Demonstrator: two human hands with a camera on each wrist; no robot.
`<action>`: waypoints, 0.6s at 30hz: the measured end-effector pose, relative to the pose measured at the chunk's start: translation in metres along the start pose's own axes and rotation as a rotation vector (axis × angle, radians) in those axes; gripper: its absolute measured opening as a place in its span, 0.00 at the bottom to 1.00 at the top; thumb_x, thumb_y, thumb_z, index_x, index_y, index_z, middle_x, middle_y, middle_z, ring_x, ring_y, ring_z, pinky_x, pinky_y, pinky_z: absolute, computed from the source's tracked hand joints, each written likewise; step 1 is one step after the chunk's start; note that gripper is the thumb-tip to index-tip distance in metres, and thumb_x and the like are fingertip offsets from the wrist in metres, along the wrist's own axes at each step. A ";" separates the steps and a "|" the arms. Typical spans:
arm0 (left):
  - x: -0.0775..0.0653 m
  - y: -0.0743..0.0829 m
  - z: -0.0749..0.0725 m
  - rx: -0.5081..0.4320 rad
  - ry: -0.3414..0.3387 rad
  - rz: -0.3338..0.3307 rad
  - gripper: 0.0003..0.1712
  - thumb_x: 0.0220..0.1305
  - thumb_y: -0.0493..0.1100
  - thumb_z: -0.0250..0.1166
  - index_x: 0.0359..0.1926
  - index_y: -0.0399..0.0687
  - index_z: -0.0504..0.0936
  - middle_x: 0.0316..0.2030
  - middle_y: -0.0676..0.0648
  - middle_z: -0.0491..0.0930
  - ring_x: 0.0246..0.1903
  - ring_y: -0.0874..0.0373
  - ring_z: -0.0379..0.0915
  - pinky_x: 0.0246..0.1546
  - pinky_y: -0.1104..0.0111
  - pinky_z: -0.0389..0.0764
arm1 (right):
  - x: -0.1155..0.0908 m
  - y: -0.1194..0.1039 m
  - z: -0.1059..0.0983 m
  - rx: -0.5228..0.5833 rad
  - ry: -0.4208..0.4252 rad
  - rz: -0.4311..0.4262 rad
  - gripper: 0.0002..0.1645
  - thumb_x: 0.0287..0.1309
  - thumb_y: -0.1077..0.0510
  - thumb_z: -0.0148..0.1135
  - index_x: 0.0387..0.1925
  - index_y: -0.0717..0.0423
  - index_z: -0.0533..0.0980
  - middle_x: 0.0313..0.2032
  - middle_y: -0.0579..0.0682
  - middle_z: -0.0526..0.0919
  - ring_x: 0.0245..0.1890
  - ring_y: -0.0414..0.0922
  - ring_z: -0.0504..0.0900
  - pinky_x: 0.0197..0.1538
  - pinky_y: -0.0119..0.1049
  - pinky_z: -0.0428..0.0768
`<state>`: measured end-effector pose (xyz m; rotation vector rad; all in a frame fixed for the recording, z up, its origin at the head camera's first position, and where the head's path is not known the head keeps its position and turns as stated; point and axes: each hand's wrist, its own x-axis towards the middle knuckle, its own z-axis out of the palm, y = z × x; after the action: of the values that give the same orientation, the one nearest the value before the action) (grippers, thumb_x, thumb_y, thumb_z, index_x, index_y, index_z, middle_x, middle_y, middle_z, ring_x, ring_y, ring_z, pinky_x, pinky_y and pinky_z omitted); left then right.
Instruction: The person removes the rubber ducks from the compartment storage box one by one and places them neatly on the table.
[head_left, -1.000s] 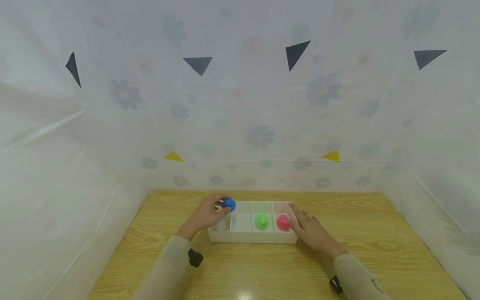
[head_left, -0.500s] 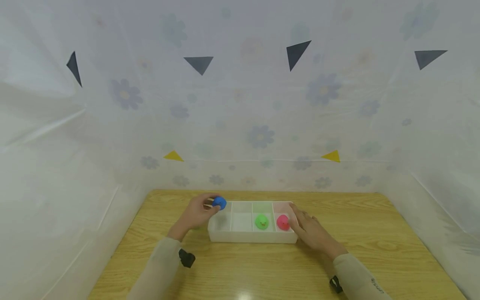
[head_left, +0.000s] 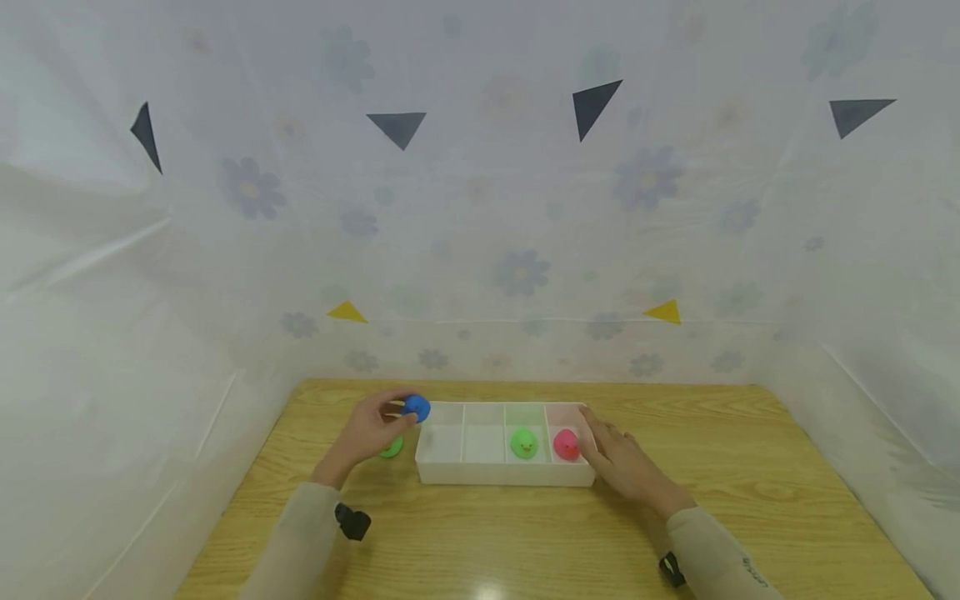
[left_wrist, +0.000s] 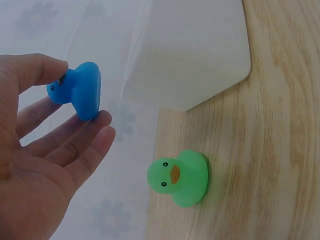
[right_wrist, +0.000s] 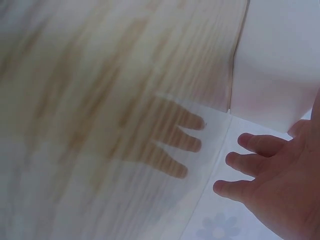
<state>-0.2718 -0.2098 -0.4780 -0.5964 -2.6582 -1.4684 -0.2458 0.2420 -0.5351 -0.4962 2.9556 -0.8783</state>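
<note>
My left hand (head_left: 372, 427) pinches a blue rubber duck (left_wrist: 85, 90) between thumb and fingers, held in the air just off the left end of the white divided box (head_left: 480, 475). Below that hand a green rubber duck (left_wrist: 185, 177) sits on the table, partly hidden by the hand in the head view. My right hand (head_left: 626, 458) rests against the right end of the box, its fingers fairly straight. Inside the box, another green duck (head_left: 523, 443) lies in the third compartment from the left. A pink duck (head_left: 566, 444) occupies the rightmost one, partly covered by the right thumb.
The box stands near the back of a wood-grain table (head_left: 495, 533). White sheeting (head_left: 480, 208) with flower prints walls off the back and both sides. Black and yellow triangles are stuck on it.
My left hand has carried the blue duck leftward, from above the box's left compartment to outside its left end. The green duck on the table has come into sight. My right hand has stayed put.
</note>
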 end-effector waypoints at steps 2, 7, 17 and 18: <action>-0.003 -0.002 -0.003 0.007 0.001 -0.002 0.24 0.74 0.43 0.68 0.67 0.40 0.80 0.62 0.34 0.81 0.56 0.36 0.83 0.53 0.53 0.88 | 0.000 0.001 0.000 -0.001 0.001 -0.006 0.41 0.84 0.38 0.41 0.86 0.46 0.46 0.78 0.64 0.66 0.78 0.72 0.61 0.75 0.79 0.50; -0.009 -0.010 -0.012 0.022 0.029 -0.012 0.24 0.74 0.43 0.68 0.67 0.41 0.80 0.61 0.33 0.82 0.57 0.35 0.83 0.55 0.51 0.87 | 0.000 0.002 0.001 0.000 0.004 -0.008 0.41 0.84 0.38 0.42 0.86 0.46 0.46 0.76 0.66 0.67 0.77 0.71 0.62 0.75 0.79 0.51; -0.021 -0.024 -0.025 0.050 0.073 -0.028 0.25 0.73 0.41 0.69 0.67 0.38 0.79 0.61 0.32 0.81 0.56 0.34 0.83 0.53 0.51 0.88 | 0.000 0.003 0.001 0.001 0.004 -0.005 0.41 0.84 0.38 0.40 0.86 0.46 0.46 0.78 0.64 0.65 0.78 0.71 0.60 0.75 0.79 0.51; -0.022 -0.025 -0.026 0.053 0.075 -0.033 0.25 0.73 0.41 0.69 0.67 0.37 0.79 0.61 0.32 0.81 0.56 0.34 0.83 0.53 0.51 0.88 | -0.001 0.003 0.000 0.002 0.002 -0.005 0.41 0.84 0.38 0.40 0.86 0.46 0.45 0.78 0.64 0.64 0.78 0.72 0.60 0.75 0.78 0.51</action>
<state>-0.2645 -0.2496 -0.4891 -0.4855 -2.6527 -1.3937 -0.2462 0.2445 -0.5372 -0.5036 2.9562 -0.8822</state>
